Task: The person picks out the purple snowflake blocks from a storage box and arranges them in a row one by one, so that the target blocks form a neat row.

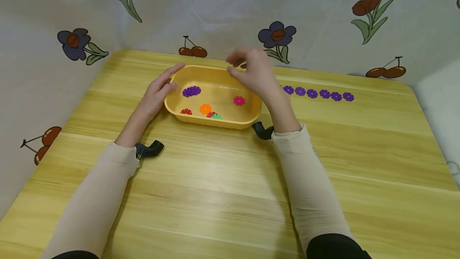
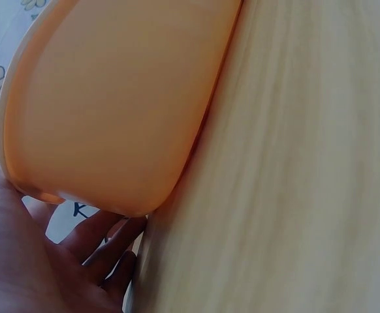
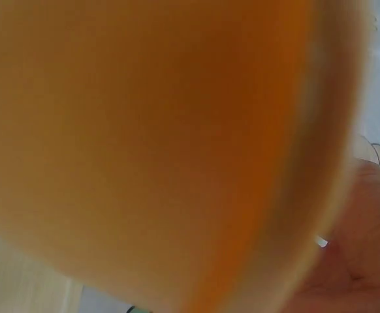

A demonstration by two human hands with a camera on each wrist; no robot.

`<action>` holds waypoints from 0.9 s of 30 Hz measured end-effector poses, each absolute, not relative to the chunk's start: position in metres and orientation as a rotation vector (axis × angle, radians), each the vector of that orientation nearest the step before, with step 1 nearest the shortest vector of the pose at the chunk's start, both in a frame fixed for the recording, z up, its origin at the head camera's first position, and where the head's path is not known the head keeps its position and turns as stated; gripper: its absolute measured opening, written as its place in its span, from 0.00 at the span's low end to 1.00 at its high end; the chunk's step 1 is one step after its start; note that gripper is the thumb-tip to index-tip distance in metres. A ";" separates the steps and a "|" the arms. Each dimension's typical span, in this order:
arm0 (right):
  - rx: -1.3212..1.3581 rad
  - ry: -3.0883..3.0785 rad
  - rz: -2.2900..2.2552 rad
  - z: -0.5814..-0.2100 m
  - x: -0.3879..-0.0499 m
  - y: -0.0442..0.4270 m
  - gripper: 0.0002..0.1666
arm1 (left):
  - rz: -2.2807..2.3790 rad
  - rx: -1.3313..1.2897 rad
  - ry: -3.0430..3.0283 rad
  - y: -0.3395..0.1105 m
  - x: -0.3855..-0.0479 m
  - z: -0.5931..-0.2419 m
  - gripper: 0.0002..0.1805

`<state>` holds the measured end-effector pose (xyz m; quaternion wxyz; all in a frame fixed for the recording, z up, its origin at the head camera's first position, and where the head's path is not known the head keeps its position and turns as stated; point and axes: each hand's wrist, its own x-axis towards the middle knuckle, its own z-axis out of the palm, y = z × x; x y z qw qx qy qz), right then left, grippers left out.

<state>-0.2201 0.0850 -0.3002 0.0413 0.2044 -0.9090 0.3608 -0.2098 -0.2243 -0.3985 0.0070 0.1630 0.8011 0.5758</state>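
Observation:
A yellow plastic basin (image 1: 215,125) stands near the table's back edge. Inside lie a few purple flower-shaped discs (image 1: 191,91), a pink one (image 1: 239,100), an orange one (image 1: 205,109), red ones (image 1: 186,112) and a green one (image 1: 217,117). My left hand (image 1: 152,97) grips the basin's left end, thumb at the rim; in the left wrist view its fingers (image 2: 115,251) curve against the outer wall. My right hand (image 1: 256,75) is above the back right rim, fingers loosely bent, thumb apart, no object visible in it. The basin wall (image 3: 144,130) covers most of the right wrist view.
Several purple discs (image 1: 312,93) lie in a row on the wooden table (image 1: 215,179), right of the basin and partly behind my right arm. A printed cloth (image 1: 223,15) with flowers and cherries hangs behind the table and along its left side.

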 end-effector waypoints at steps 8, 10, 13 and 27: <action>0.690 -2.794 1.097 -0.304 -0.219 0.069 0.14 | 1.793 0.504 2.519 -0.223 -0.209 -0.395 0.30; 0.715 -2.790 1.120 -0.304 -0.219 0.062 0.14 | 1.788 0.504 2.523 -0.224 -0.208 -0.396 0.30; 0.773 -2.772 1.141 -0.302 -0.217 0.051 0.14 | 1.786 0.504 2.531 -0.225 -0.209 -0.396 0.30; 0.943 -2.930 0.972 -0.316 -0.214 0.000 0.17 | 1.775 0.506 2.532 -0.225 -0.208 -0.396 0.30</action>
